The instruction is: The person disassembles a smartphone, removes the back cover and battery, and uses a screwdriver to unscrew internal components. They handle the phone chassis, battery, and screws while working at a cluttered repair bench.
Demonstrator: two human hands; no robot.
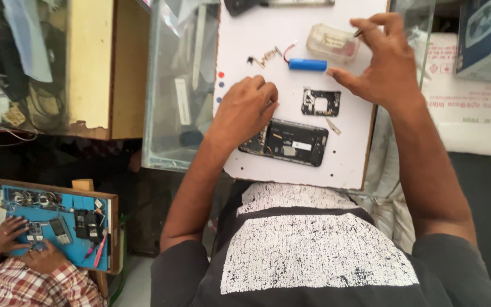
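From the head view I see my left hand (245, 111) resting curled on the white surface (348, 165), its fingers folded down against the upper left end of an opened black phone (288, 142) that lies flat with its inner parts showing. The hand presses on the phone's corner rather than wrapping around it; I cannot tell whether anything small is pinched under the knuckles.

My right hand (379, 62) hovers further up the surface, fingers spread a little and bent, with the thumb tip just beside the right end of a blue cylindrical battery cell (308, 65). A thin dark tool tip (358, 33) pokes out between its upper fingers, so I take it to be holding a slim tool, though most of it is hidden. Right under those fingers sits a small clear plastic box (332, 42).

Between the two hands lies a black frame piece with a square cutout (320, 103), just above the phone and apart from it. A small cluster of metal bits (263, 58) sits left of the battery cell, and a small grey sliver (333, 126) lies near the phone's upper right corner.

Down at the lower left, another person's hands (26, 244) in a checked sleeve work over a blue mat (63, 207) carrying small phones, well apart from me.
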